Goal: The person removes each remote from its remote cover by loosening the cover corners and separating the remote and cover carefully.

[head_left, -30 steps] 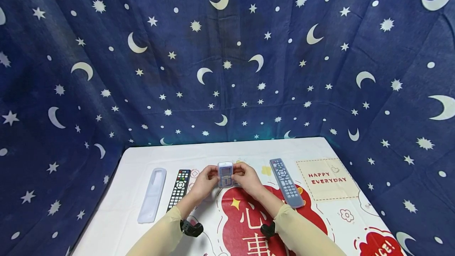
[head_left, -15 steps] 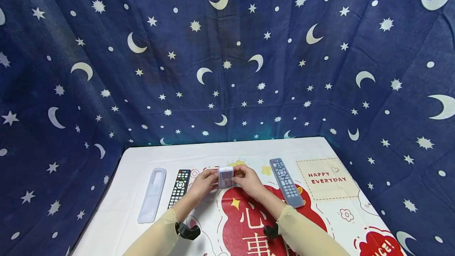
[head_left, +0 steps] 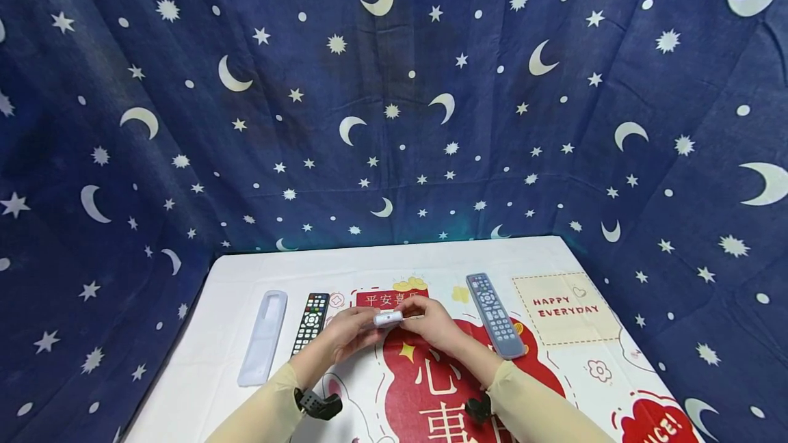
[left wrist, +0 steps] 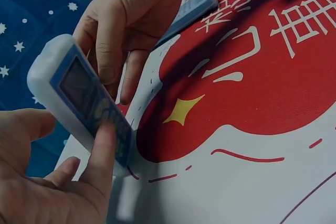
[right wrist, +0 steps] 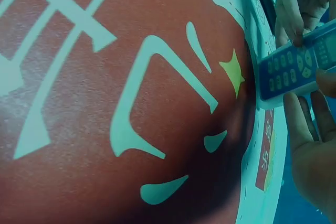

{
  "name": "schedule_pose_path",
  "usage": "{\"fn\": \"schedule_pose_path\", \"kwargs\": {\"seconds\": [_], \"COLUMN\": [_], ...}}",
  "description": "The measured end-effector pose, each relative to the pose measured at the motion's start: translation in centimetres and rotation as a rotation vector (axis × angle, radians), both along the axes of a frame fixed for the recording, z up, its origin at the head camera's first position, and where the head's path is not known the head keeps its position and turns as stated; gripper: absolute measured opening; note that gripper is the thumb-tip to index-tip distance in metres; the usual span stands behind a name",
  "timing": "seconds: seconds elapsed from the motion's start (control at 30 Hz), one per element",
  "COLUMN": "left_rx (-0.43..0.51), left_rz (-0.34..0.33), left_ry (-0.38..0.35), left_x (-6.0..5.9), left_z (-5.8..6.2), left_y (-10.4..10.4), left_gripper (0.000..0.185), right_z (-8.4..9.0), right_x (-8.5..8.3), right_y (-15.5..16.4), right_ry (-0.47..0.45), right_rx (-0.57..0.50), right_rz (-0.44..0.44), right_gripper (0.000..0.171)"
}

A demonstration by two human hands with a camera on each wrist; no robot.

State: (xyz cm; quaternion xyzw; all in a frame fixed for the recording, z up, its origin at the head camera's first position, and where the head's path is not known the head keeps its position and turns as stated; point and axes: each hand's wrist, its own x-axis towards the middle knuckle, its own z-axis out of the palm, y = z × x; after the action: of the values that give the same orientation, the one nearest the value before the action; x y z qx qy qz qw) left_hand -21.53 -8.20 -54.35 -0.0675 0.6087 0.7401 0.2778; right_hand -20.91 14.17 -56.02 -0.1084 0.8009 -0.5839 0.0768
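Note:
Both hands hold a small remote control [head_left: 388,318] with a screen and keypad, inside a translucent pale sleeve. In the head view mainly its white top end shows. My left hand [head_left: 352,332] grips its left side; in the left wrist view a finger of that left hand [left wrist: 58,182] lies over the keys of the remote [left wrist: 89,98]. My right hand [head_left: 433,323] pinches the other side. The right wrist view shows the keypad face of the remote [right wrist: 294,69] between both hands, the right hand [right wrist: 315,161] below it.
Left of the hands lie a translucent remote sleeve [head_left: 263,338] and a black remote [head_left: 312,323], partly covered by the left arm. A grey-blue remote [head_left: 495,316] lies to the right. The white tablecloth [head_left: 295,269] has red prints; a dark blue starry curtain [head_left: 394,156] surrounds the table.
The held remote has tipped from showing its screen and keys to showing its top end in the head view. Both hands have turned and sunk slightly with it.

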Motion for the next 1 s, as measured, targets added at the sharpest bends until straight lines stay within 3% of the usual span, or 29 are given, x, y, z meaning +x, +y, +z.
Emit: {"fn": "schedule_pose_path", "kwargs": {"seconds": [0.23,0.47,0.67,0.8,1.0], "left_rx": [0.014,0.019,-0.011,-0.036,-0.073], "left_rz": [-0.016,-0.026,-0.053,-0.082,-0.105], "left_ry": [-0.020,-0.024,-0.016,-0.004,0.085], "left_x": [0.4,0.9,1.2,1.4,1.5], "left_z": [-0.5,-1.0,-1.3,-1.4,-1.4], "left_y": [-0.2,0.1,0.2,0.2,0.5], "left_gripper": [0.060,0.069,0.074,0.074,0.067], "right_z": [1.2,0.6,0.0,-0.4,-0.5], "right_x": [1.4,1.6,1.7,1.7,1.5], "right_y": [-0.2,-0.3,-0.3,-0.3,-0.4], "right_ry": [-0.099,-0.384,-0.534,-0.562,-0.489], "right_rx": [-0.037,-0.269,-0.406,-0.419,-0.408], "right_rz": [-0.002,-0.074,-0.037,-0.021,-0.001], "right_gripper": [0.022,0.042,0.059,0.064,0.063]}}
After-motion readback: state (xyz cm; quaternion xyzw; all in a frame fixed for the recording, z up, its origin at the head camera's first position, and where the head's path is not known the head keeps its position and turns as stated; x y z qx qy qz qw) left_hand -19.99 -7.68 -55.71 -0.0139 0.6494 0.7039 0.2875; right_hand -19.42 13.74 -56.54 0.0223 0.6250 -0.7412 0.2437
